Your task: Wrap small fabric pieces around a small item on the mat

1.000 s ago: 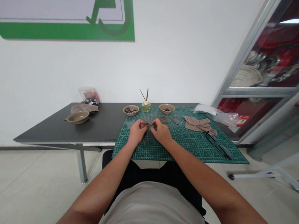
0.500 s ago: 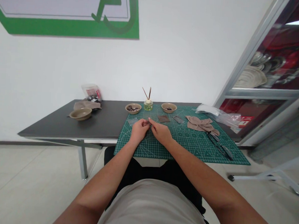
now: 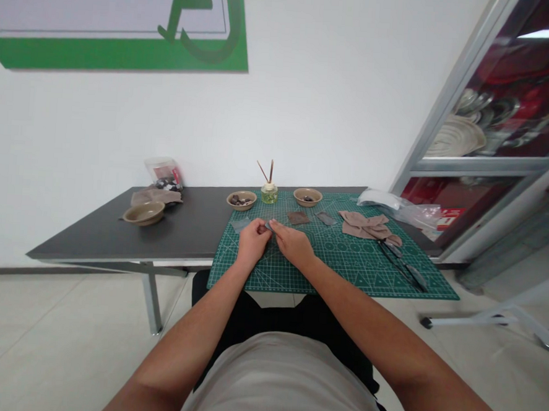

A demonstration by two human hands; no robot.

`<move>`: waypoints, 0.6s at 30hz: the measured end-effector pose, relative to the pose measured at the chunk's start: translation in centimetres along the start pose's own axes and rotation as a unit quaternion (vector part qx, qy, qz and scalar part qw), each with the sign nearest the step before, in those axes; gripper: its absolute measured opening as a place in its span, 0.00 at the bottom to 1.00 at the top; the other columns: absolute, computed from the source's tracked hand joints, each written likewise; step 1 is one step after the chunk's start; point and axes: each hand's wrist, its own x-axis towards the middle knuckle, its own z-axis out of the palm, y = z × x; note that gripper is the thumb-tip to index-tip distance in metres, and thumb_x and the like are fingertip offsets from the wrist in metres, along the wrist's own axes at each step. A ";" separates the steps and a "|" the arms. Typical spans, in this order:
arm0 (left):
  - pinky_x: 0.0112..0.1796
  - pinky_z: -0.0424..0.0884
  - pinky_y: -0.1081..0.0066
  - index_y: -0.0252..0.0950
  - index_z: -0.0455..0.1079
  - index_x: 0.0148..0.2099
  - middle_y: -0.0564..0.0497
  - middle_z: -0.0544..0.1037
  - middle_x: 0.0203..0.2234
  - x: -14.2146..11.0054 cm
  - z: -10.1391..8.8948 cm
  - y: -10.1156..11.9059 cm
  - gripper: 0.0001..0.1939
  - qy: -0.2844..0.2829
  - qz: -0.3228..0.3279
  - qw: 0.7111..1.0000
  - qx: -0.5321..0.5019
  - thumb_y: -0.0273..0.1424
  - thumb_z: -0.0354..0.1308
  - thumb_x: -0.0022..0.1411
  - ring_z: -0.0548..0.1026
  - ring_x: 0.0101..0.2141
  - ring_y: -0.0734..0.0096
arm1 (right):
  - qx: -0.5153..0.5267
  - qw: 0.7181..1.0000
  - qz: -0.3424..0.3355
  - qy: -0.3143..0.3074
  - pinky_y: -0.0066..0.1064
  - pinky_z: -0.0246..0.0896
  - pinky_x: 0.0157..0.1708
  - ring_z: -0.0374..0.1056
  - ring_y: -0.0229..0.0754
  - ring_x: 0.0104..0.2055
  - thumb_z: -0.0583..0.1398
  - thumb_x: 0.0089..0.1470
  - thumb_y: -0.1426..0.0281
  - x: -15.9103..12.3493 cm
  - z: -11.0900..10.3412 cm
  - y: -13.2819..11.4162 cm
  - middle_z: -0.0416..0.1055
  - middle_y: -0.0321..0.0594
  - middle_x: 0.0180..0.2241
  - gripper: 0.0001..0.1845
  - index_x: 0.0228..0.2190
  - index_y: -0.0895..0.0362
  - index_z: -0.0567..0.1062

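Left hand (image 3: pixel 253 242) and right hand (image 3: pixel 293 244) close together over near-left part of green gridded cutting mat (image 3: pixel 270 278). Fingers (image 3: pixel 264 226) of both hands together, pinched on small flat grey piece (image 3: pixel 269 227), over mat. Flat grey swatch (image 3: pixel 240 225) just beside left hand. Flat brown swatch (image 3: pixel 298 217) far of right hand. Crumpled beige fabric (image 3: pixel 364 226) and long dark scissors (image 3: pixel 401 265) on mat, right. Round tan ceramic bowl (image 3: pixel 241 200) holding dark pieces on dark grey table (image 3: pixel 184 225), beyond mat.

Nothing readable, wall poster (image 3: pixel 116 53) (corner lettering cut off), cutting mat (image 3: pixel 344 278) markings too small
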 end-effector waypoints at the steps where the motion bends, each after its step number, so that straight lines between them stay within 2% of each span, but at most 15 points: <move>1: 0.29 0.62 0.73 0.37 0.67 0.29 0.58 0.70 0.19 0.0 0.0 0.0 0.02 0.001 0.000 1.000 0.009 0.28 0.56 0.54 0.68 0.23 0.74 | -0.001 1.000 -0.001 0.001 0.35 0.65 0.55 0.68 0.43 0.56 0.51 0.60 0.78 0.0 0.0 0.0 0.67 0.44 0.57 0.24 0.56 0.57 0.69; 7: 0.30 0.64 0.73 0.37 0.67 0.31 0.57 0.72 0.21 -0.1 0.0 -0.1 0.03 -0.007 -0.002 0.999 -0.034 0.30 0.57 0.54 0.70 0.24 0.74 | -0.008 1.000 0.018 0.012 0.35 0.67 0.54 0.69 0.43 0.55 0.51 0.60 0.78 -0.1 0.3 0.2 0.68 0.44 0.56 0.24 0.57 0.56 0.68; 10: 0.28 0.62 0.74 0.37 0.66 0.30 0.58 0.70 0.19 -0.1 0.1 0.0 0.02 -0.013 -0.013 0.999 -0.026 0.28 0.58 0.52 0.68 0.22 0.75 | -0.009 1.000 -0.001 0.007 0.35 0.65 0.55 0.68 0.43 0.56 0.51 0.60 0.77 -0.2 0.4 0.2 0.67 0.45 0.57 0.24 0.57 0.57 0.68; 15: 0.30 0.65 0.73 0.37 0.68 0.29 0.56 0.74 0.21 -0.1 0.0 0.2 0.01 -0.012 -0.022 0.999 -0.041 0.28 0.57 0.52 0.71 0.24 0.73 | -0.019 1.000 0.018 0.010 0.36 0.65 0.55 0.68 0.43 0.56 0.51 0.60 0.77 -0.3 0.3 0.2 0.68 0.44 0.57 0.24 0.56 0.56 0.69; 18: 0.29 0.64 0.73 0.37 0.67 0.26 0.56 0.73 0.20 -0.1 -0.1 0.2 0.03 -0.010 -0.011 1.000 -0.006 0.28 0.58 0.52 0.70 0.24 0.73 | -0.015 1.000 0.001 0.006 0.36 0.65 0.56 0.66 0.43 0.58 0.50 0.60 0.77 -0.3 0.2 0.1 0.67 0.45 0.57 0.24 0.56 0.58 0.69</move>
